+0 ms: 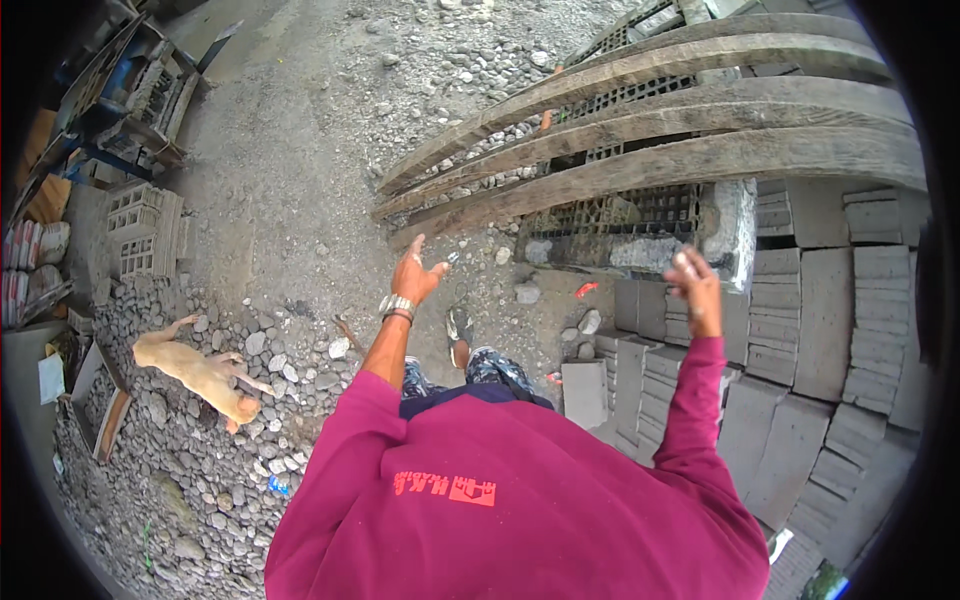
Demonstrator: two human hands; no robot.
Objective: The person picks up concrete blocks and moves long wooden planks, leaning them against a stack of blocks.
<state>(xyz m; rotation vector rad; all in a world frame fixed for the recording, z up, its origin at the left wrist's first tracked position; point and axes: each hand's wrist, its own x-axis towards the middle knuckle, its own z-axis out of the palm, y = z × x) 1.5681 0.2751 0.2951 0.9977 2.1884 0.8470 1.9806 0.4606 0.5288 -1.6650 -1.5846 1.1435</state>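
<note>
My left hand [413, 277], with a metal watch [397, 304] at the wrist, is held out above the gravelly ground with thumb and fingers apart. It holds nothing I can see, and its fingertips are just short of the near ends of several long weathered planks [640, 170]. My right hand [695, 285] is raised in front of a cement-crusted frame with a dark grid [640, 250]. Its fingers are curled in, slightly blurred, and nothing shows in them. Whether that hand touches the frame I cannot tell. The planks lie side by side across the frame.
Stacked grey concrete blocks [775, 300] line the right side. A tan dog [195, 372] lies on loose stones [230, 480] at the left. Hollow blocks [145, 230] stand beyond it, near bagged material [25, 258]. My shoe [460, 325] is on the ground below my hands.
</note>
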